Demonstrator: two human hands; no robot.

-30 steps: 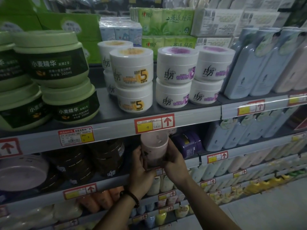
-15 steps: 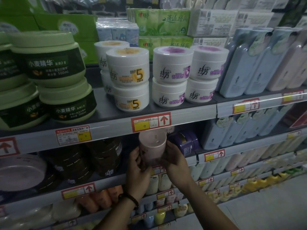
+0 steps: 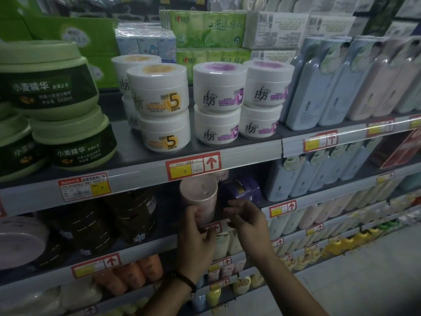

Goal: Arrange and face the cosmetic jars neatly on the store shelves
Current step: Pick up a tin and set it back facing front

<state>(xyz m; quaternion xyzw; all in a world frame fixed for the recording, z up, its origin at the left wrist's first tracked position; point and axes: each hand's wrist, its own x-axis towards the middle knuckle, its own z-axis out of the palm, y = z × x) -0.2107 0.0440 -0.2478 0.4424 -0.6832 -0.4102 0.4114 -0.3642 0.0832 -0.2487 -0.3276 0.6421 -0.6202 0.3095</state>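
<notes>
1. On the second shelf (image 3: 148, 245), just under the red-and-yellow price tag (image 3: 193, 166), the pink jar (image 3: 198, 197) sits upright with its round lid toward you.
2. Your left hand (image 3: 196, 233) grips the pink jar low on its front and left side, fingers curled against the wall. The hand covers the jar's base, so contact with the shelf cannot be confirmed.
3. Your right hand (image 3: 247, 218) is just beside the jar on its right and not touching it. Its fingers are loosely curled and hold nothing.
4. A dark wristband (image 3: 186, 280) is on your left wrist.
5. The purple jar (image 3: 245, 190) lies tilted on the same shelf, near the pink jar's right side and behind your right fingers. Whether the two jars touch cannot be told.
6. The dark brown jars (image 3: 132, 215) stand stacked to the left of the pink jar, well apart from your hands.
7. On the upper shelf (image 3: 127, 142), the white jars with orange labels (image 3: 161, 110) are stacked two high, labels facing front.
8. The white jars with purple labels (image 3: 218, 106) are beside them on the right, also stacked two high in two columns.
9. The green jars (image 3: 57, 106) are stacked at the far left of the upper shelf.
10. Pale blue and pink bottles (image 3: 330, 87) fill the right end of the upper shelf.
</notes>
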